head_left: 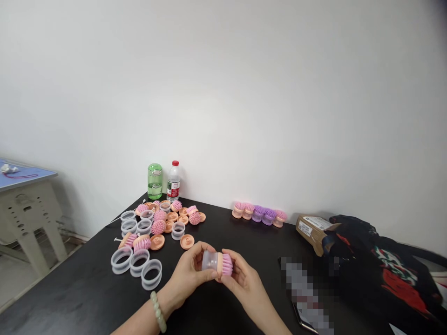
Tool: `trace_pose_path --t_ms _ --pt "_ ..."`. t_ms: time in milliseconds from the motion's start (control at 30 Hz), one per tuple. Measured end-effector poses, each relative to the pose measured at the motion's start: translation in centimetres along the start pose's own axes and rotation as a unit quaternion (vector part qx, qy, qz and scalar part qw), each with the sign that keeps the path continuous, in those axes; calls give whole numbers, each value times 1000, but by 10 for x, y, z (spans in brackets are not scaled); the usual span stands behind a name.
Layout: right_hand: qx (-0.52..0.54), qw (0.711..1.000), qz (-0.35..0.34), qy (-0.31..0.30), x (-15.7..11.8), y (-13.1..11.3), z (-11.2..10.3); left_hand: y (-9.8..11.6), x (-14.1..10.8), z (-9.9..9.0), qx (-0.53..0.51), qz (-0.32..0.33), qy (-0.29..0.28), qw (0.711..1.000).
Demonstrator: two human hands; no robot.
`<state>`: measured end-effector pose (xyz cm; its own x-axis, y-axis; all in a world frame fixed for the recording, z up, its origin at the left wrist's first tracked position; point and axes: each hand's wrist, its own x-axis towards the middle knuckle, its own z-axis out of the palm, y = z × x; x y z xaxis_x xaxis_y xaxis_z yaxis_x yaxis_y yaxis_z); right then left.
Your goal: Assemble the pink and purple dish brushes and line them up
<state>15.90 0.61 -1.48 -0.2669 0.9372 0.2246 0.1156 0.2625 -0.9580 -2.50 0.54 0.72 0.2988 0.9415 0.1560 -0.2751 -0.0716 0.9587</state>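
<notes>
My left hand [188, 274] and my right hand [244, 284] both grip a small dish brush [217, 263] above the black table. It has a transparent plastic ring body, a peach collar and pink bristles. The left hand holds the transparent end, and the right hand holds the bristle end. A pale beaded bracelet [158, 311] circles my left wrist. To the left of my hands lie loose transparent rings [139, 263], peach discs [157, 242] and pink bristle heads [158, 226].
Several assembled pink and purple brushes [258, 214] stand along the wall. A green bottle [154, 181] and a water bottle [173, 181] stand at the table's back corner. To the right lie a cardboard parcel [312, 231], a black garment [380, 270] and a pixelated object [307, 293].
</notes>
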Motion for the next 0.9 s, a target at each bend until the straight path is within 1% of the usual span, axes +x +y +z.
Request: trace_pose_path --t_ms 133,233,300,367,467,600,633,700,733,800,867,900 --pt "-61 997 -55 -6 -2 -9 -2 2 -2 -1 -1 -8 -13 1000" --pt "-135 984 -113 -29 -5 -15 -5 -3 -1 -1 3 -56 -22 998" --pt "-183 974 -129 -31 -7 -17 -6 -8 0 -1 9 -92 -16 996" --pt "-207 970 -129 -20 -8 -18 -5 -10 0 0 10 -100 -8 995" --pt "-195 973 -125 7 -7 -17 -3 -7 -1 1 -29 -60 -24 997" --pt "-110 990 -88 33 -5 -14 0 1 -3 -1 -107 -24 -66 992" --pt "-86 992 -79 37 -5 -13 0 2 -3 -2 -126 -20 -68 989" --pt "-58 995 -75 44 -5 -12 0 3 -4 -4 -162 -17 -55 985" --pt "-56 994 -79 48 -5 -11 0 3 -4 -5 -174 -26 -44 983" --pt "-69 991 -98 53 -6 -11 0 0 -3 -5 -172 -67 -27 982" --pt "-94 987 -121 54 -6 -11 0 -3 -3 -5 -149 -110 -30 982" --pt "-105 985 -129 53 -7 -10 0 -4 -3 -5 -139 -117 -35 983"
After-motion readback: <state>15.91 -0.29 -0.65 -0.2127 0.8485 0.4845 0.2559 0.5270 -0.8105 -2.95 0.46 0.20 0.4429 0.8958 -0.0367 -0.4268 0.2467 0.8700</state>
